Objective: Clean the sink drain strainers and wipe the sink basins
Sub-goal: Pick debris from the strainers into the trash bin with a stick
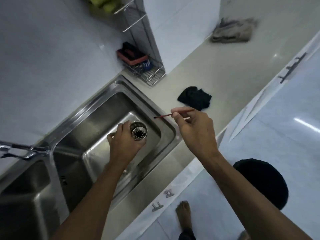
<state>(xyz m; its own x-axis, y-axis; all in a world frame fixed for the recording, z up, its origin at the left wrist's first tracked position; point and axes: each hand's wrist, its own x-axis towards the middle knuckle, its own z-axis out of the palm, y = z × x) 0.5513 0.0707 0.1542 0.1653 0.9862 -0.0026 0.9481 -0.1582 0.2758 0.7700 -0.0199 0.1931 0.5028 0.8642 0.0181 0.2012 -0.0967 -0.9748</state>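
My left hand (123,141) grips a round steel drain strainer (139,131) above the right sink basin (97,125), its perforated bottom turned up toward me. My right hand (194,129) pinches a thin reddish stick (174,114) with a dark tip, held over the basin's right rim a short way from the strainer. The left basin (26,196) lies at the lower left. A black cloth (194,97) sits crumpled on the counter beyond my right hand.
The tap (24,149) reaches in from the left over the divider. A wire rack (147,73) with a sponge stands at the sink's far corner. A grey rag (232,32) lies far back on the counter (216,70). My bare foot (183,215) is on the floor.
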